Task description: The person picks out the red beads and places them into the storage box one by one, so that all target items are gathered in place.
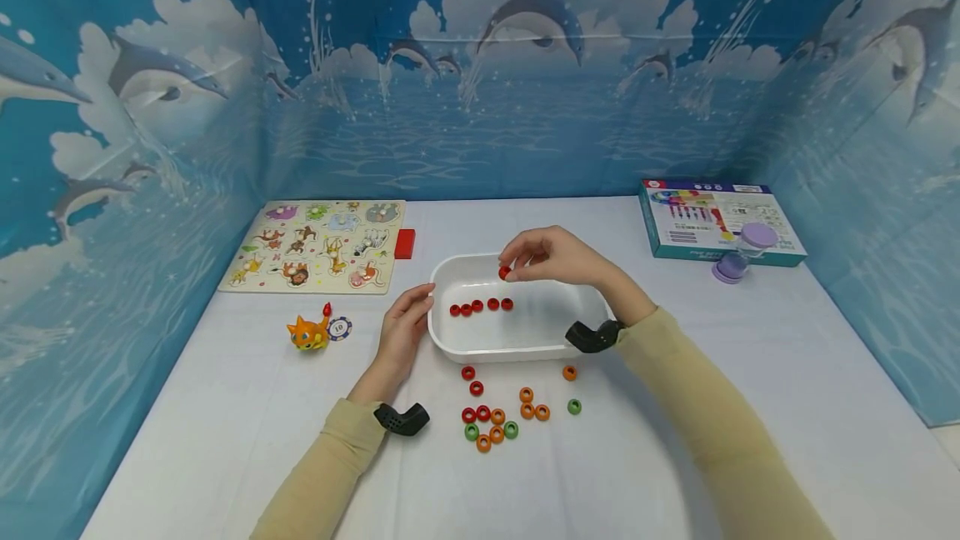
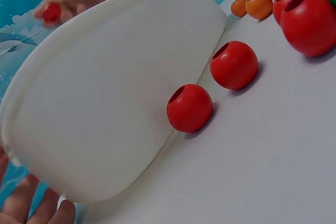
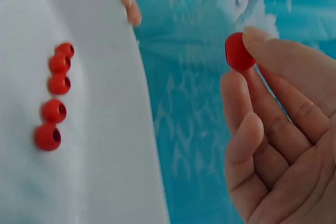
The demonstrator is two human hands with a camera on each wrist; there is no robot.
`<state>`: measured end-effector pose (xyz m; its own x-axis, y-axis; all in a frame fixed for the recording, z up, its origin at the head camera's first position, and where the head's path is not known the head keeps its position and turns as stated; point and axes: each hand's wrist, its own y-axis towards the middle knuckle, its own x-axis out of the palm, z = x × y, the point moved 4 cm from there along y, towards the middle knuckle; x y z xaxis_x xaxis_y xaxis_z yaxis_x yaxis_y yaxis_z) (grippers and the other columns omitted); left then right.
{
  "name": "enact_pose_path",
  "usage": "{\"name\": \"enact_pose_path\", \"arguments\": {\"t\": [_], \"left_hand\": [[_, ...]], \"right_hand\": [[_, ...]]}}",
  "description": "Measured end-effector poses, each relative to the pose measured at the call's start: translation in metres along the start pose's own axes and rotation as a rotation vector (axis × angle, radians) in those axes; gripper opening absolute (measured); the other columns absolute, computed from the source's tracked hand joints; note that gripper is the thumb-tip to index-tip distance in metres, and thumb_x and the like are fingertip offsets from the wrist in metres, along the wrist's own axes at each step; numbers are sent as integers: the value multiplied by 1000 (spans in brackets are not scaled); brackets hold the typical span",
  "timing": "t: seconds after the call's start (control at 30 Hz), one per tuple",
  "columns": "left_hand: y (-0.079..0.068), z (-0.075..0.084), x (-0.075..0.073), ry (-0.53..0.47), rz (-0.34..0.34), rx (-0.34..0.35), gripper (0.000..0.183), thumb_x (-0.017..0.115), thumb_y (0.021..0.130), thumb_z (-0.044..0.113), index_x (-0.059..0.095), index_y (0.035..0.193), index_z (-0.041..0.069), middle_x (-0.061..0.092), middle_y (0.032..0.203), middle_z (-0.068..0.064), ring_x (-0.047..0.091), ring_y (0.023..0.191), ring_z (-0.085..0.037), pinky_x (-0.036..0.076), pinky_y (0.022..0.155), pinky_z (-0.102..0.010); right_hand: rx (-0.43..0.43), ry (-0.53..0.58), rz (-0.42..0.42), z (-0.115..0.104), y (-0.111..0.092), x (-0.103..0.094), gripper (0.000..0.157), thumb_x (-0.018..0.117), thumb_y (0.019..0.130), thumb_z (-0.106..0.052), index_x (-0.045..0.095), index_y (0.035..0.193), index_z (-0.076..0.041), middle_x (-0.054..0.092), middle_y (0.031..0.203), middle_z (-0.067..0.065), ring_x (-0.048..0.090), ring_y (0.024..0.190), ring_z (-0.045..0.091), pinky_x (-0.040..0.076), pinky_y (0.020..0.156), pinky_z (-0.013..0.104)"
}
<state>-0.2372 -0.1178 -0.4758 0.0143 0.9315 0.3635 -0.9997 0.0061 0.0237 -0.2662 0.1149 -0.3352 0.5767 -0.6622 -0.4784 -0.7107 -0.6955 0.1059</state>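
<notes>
Between thumb and fingertips, my right hand (image 1: pixel 551 257) pinches a red bead (image 3: pixel 240 52) above the far part of a white tray (image 1: pixel 540 332). Inside the tray, several red beads (image 1: pixel 477 306) form a row, their holes visible in the right wrist view. My left hand (image 1: pixel 405 327) touches the tray's left end with its fingers fairly straight; in the left wrist view its fingers (image 2: pixel 23 198) show at the tray's end. In front of the tray lie loose red beads (image 1: pixel 476 388), orange beads (image 1: pixel 527 395) and green beads (image 1: pixel 574 407).
An animal puzzle board (image 1: pixel 318 248) lies at the back left, with a red block (image 1: pixel 405 244) beside it. Nearer are an orange cat figure (image 1: pixel 307 333) and a round chip (image 1: pixel 340 328). At the back right, a purple-capped clear object (image 1: pixel 750 244) leans by a flat box (image 1: pixel 720 219).
</notes>
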Motion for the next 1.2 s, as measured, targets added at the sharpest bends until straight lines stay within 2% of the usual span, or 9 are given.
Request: {"name": "enact_pose_path", "arguments": {"t": [0.13,0.23,0.4,0.53,0.73,1.07,1.2], "left_hand": [[0,0,0,8,-4,-3,33,60,84,18,56,114,5,49,121,-6,47,112,-21,41,92,-29],[-1,0,0,14,-8,-7,33,59,85,18,55,116,5,49,122,-6,47,112,-21,40,93,-31],[0,1,1,12,-9,-12,34,58,86,18,54,117,5,49,122,-5,46,113,-21,39,95,-32],[0,1,1,14,-7,-12,34,59,85,18,55,116,5,49,122,-5,46,113,-21,39,95,-31],[0,1,1,2,-3,-14,33,59,85,17,55,116,5,49,122,-6,46,113,-22,39,95,-32],[0,0,0,11,-9,-20,36,60,85,20,54,117,5,49,122,-5,47,112,-21,39,95,-32],[0,0,0,20,-7,-20,36,59,85,20,54,117,6,49,122,-5,47,112,-21,39,94,-31]], "right_hand": [[69,58,-40,40,16,-3,26,65,80,-5,60,105,1,63,97,11,59,85,23,51,73,32],[146,38,-78,68,21,0,30,66,79,-9,60,107,0,63,97,8,60,87,20,50,75,32],[250,-23,-125,87,21,3,29,66,76,-3,60,105,2,63,96,10,60,84,21,50,73,36],[303,-68,-153,97,19,5,26,68,74,-4,62,100,-2,64,92,8,60,80,20,51,71,35],[330,-166,-178,99,17,7,25,69,73,-7,63,96,-7,64,88,2,58,78,16,47,70,29],[337,-204,-195,102,18,12,28,70,71,-7,62,98,-8,63,91,1,57,79,14,48,70,28],[340,-166,-203,103,19,15,29,70,71,-5,61,99,-7,63,93,2,58,81,15,49,70,28]]}}
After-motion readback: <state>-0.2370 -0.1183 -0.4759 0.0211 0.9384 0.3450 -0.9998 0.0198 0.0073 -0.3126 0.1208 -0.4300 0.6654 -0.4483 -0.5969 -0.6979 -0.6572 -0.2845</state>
